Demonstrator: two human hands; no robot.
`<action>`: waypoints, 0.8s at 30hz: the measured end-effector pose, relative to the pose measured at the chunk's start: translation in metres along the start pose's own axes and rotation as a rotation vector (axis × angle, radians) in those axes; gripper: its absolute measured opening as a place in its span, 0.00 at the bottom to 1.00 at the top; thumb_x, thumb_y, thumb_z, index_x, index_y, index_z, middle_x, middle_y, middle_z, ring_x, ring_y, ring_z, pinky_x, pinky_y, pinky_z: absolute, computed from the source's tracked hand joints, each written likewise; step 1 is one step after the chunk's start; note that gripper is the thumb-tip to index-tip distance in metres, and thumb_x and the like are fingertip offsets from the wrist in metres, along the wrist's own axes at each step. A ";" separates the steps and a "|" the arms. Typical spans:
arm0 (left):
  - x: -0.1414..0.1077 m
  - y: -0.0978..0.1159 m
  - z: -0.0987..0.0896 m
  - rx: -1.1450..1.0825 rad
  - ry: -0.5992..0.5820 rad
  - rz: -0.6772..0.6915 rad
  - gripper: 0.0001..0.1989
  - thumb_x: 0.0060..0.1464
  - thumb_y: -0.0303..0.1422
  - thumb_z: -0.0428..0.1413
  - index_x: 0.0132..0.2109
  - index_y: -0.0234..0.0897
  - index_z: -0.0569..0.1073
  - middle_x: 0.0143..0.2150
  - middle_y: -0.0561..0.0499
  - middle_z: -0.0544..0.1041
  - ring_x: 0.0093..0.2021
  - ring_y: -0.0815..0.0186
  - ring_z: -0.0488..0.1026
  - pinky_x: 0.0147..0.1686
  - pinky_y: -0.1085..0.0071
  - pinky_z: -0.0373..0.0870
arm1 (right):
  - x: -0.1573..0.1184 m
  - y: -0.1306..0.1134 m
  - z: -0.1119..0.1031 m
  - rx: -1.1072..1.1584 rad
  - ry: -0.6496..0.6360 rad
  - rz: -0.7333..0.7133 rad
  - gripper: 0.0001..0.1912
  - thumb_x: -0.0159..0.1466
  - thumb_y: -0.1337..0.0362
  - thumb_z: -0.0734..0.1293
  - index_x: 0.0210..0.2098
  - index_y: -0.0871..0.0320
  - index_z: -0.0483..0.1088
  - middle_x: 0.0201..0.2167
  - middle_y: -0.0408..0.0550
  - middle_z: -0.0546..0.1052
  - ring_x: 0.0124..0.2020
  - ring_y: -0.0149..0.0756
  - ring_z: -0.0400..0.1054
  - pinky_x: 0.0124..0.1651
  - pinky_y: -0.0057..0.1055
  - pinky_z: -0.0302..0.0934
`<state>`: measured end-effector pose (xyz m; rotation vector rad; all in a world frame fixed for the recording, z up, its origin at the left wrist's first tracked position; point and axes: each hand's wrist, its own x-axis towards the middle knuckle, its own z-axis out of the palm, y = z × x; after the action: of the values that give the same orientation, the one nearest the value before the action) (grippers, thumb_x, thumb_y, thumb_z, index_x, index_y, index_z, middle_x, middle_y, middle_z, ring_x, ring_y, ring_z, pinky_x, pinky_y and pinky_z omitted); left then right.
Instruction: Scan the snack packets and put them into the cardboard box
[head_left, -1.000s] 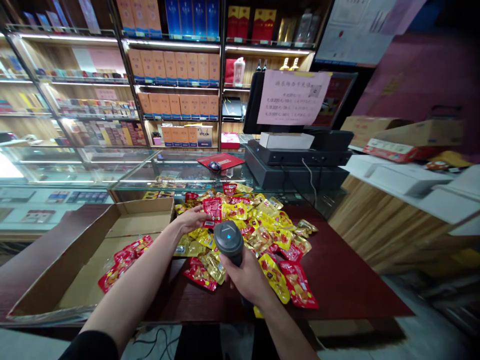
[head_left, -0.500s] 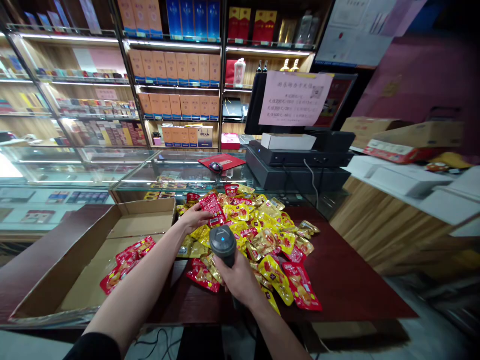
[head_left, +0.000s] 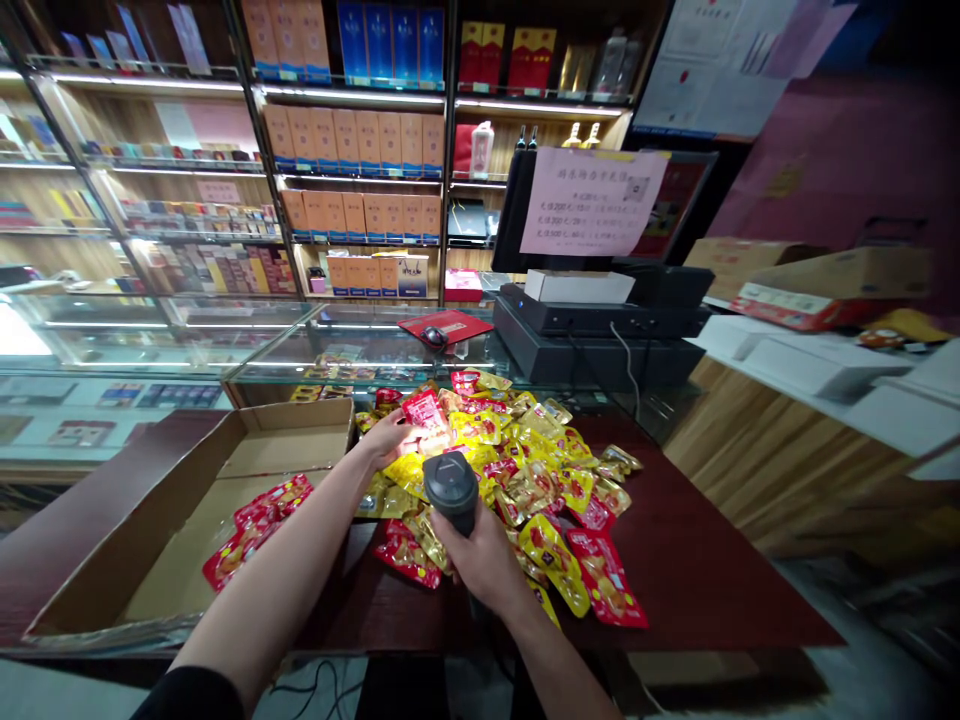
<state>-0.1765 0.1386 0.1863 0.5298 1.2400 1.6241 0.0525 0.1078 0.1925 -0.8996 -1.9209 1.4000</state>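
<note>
My right hand (head_left: 484, 560) is wrapped round the handle of a dark handheld barcode scanner (head_left: 450, 485), its head pointing away from me. Just ahead of it, my left hand (head_left: 388, 440) grips the left edge of a red snack packet (head_left: 424, 412), and bright light falls on the packet's lower part. Both hands are over a heap of yellow, gold and red snack packets (head_left: 536, 465) on the dark red table (head_left: 697, 560). To the left, an open cardboard box (head_left: 187, 500) holds several red packets (head_left: 255, 525), partly hidden by my left forearm.
Behind the heap is a glass counter (head_left: 345, 340) with a mouse (head_left: 433, 337) on a red mat. A monitor bearing a paper notice (head_left: 592, 200) stands over a black cash drawer (head_left: 592, 345). White boxes (head_left: 832, 365) sit on the right. Shelves of boxed goods line the back.
A bright light now shines on the red packet in front of the scanner, and the blue light on top of the scanner is gone. Both hands keep nearly the same place.
</note>
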 end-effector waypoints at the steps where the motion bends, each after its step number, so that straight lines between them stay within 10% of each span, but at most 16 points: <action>1: 0.001 0.000 -0.001 0.005 0.011 -0.001 0.27 0.34 0.20 0.69 0.45 0.35 0.73 0.33 0.49 0.81 0.32 0.64 0.80 0.34 0.71 0.77 | 0.000 0.000 -0.001 0.006 0.000 -0.004 0.15 0.57 0.53 0.69 0.38 0.58 0.75 0.18 0.45 0.77 0.26 0.43 0.75 0.24 0.29 0.64; 18: -0.019 0.040 0.000 0.071 0.191 0.112 0.23 0.33 0.20 0.68 0.39 0.34 0.71 0.25 0.56 0.76 0.21 0.73 0.73 0.24 0.77 0.70 | -0.002 -0.001 -0.013 0.073 -0.012 0.014 0.17 0.57 0.50 0.70 0.35 0.58 0.74 0.16 0.44 0.76 0.19 0.39 0.72 0.21 0.29 0.62; 24: -0.076 0.076 -0.044 0.144 0.251 0.183 0.24 0.31 0.22 0.69 0.41 0.33 0.73 0.32 0.50 0.80 0.29 0.68 0.77 0.32 0.72 0.73 | 0.006 -0.011 -0.007 0.109 -0.117 0.074 0.17 0.57 0.50 0.69 0.34 0.58 0.69 0.14 0.40 0.72 0.12 0.32 0.63 0.16 0.27 0.57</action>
<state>-0.2130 0.0512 0.2543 0.5541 1.5411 1.8049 0.0522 0.1141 0.2050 -0.8617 -1.8919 1.6176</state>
